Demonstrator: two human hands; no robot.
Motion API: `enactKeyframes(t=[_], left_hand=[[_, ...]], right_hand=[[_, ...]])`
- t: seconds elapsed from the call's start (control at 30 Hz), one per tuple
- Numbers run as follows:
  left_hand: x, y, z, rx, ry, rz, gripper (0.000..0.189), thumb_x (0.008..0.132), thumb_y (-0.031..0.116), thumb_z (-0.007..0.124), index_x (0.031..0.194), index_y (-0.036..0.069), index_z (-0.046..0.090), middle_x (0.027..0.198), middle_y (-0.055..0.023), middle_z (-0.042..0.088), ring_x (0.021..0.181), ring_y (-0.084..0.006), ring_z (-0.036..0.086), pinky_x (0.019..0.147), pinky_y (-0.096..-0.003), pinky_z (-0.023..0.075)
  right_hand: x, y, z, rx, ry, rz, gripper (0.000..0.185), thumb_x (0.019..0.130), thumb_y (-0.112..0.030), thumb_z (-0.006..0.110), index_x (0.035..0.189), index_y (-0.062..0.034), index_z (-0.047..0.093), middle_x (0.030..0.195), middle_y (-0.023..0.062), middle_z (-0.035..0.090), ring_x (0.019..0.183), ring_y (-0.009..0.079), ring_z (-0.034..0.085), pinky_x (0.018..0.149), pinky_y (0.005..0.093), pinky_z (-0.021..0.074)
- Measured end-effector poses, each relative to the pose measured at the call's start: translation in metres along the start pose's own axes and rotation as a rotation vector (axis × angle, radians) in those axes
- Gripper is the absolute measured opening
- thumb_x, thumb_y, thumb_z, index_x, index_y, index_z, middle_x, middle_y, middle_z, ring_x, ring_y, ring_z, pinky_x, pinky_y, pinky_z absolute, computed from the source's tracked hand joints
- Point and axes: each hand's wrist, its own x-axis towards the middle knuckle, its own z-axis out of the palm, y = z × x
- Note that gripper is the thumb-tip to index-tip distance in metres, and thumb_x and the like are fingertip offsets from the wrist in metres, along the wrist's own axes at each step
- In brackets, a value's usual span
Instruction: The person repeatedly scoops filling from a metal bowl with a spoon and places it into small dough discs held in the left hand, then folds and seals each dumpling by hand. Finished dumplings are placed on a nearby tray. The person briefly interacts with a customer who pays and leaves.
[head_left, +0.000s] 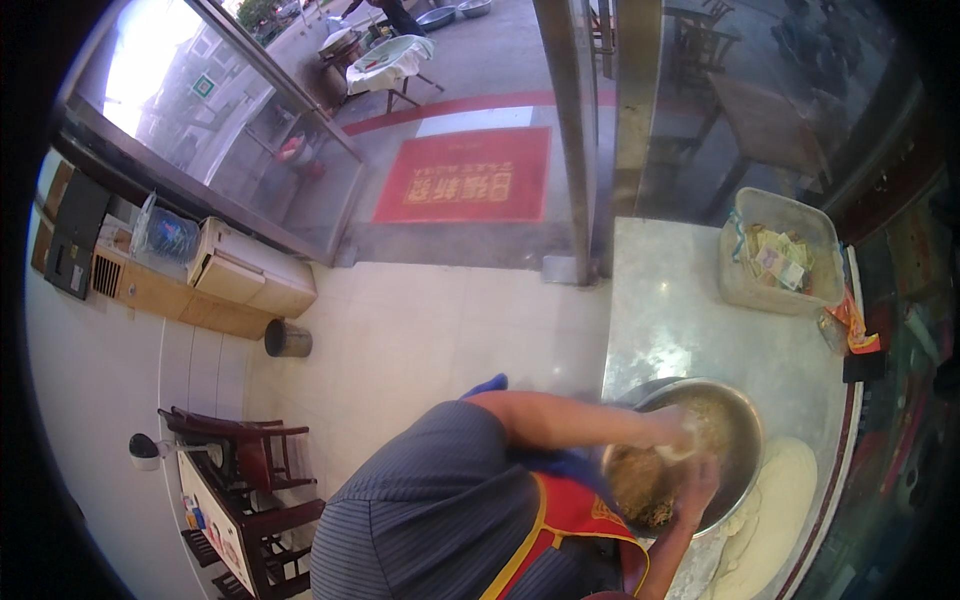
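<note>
A large steel bowl (750, 487) stands on the metal-topped counter before me. Over it my left hand (667, 427), blurred, is closed around a pale, dough-like piece (677, 451). Close beside that piece is my right hand (699, 484), inside the bowl's rim; whether its fingers grip anything is unclear. Brown crumbly filling (634, 476) lies on the near side of the bowl, partly behind the hands. Along the bowl's far side rests a long slab of pale dough (787, 487).
A plastic bin of banknotes (814, 296) sits at the counter's left end, by an orange packet (855, 322). To my left are a glass door frame (570, 150) and a red mat (465, 176). Behind me stand a trash can (289, 339) and dark wooden chairs (255, 457).
</note>
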Motion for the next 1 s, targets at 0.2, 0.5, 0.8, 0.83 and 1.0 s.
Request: enactKeyframes(t=[0.2, 0.5, 0.8, 0.83, 1.0], left_hand=[[0.003, 0.002, 0.000, 0.282, -0.114, 0.239, 0.024, 0.089, 0.007, 0.065, 0.112, 0.006, 0.072, 0.099, -0.0100, 0.070, 0.085, -0.0205, 0.069, 0.059, -0.0361, 0.0629], [-0.009, 0.031, -0.002, 0.240, -0.274, -0.090, 0.038, 0.084, 0.009, 0.065, 0.122, 0.006, 0.068, 0.102, -0.0103, 0.069, 0.086, -0.0215, 0.066, 0.074, -0.0372, 0.0553], [0.035, -0.014, -0.011, 0.412, -0.376, -0.113, 0.036, 0.090, 0.020, 0.064, 0.122, 0.003, 0.065, 0.101, -0.0111, 0.068, 0.089, -0.0212, 0.066, 0.078, -0.0390, 0.0567], [0.034, -0.012, -0.010, 0.385, -0.392, -0.149, 0.037, 0.090, 0.020, 0.064, 0.123, 0.002, 0.064, 0.100, -0.0109, 0.068, 0.089, -0.0210, 0.066, 0.079, -0.0389, 0.0562], [0.010, 0.024, -0.012, 0.571, -0.394, -0.081, 0.062, 0.091, 0.026, 0.069, 0.145, 0.004, 0.048, 0.129, -0.0197, 0.061, 0.113, -0.0301, 0.061, 0.096, -0.0436, 0.0526]], right_hand=[[-0.001, -0.015, -0.001, 0.378, 0.043, 0.212, 0.022, 0.094, -0.023, 0.074, 0.100, -0.0054, 0.063, 0.087, -0.0008, 0.060, 0.074, 0.0082, 0.055, 0.062, 0.0238, 0.0431], [0.001, -0.012, -0.012, 0.209, -0.068, 0.198, 0.019, 0.093, -0.019, 0.073, 0.099, -0.0053, 0.062, 0.086, -0.0023, 0.060, 0.074, 0.0094, 0.054, 0.064, 0.0257, 0.0436], [0.004, -0.014, -0.018, 0.003, -0.144, 0.016, 0.016, 0.093, -0.016, 0.072, 0.095, -0.0030, 0.063, 0.086, -0.0017, 0.059, 0.079, 0.0107, 0.053, 0.071, 0.0269, 0.0436], [0.003, -0.014, -0.019, 0.051, -0.140, 0.083, 0.016, 0.093, -0.016, 0.072, 0.095, -0.0029, 0.063, 0.085, -0.0013, 0.059, 0.080, 0.0113, 0.053, 0.071, 0.0278, 0.0440], [0.015, -0.011, -0.005, -0.059, -0.133, -0.038, 0.018, 0.093, -0.019, 0.069, 0.091, -0.0019, 0.063, 0.082, 0.0028, 0.058, 0.076, 0.0139, 0.053, 0.070, 0.0313, 0.0453]])
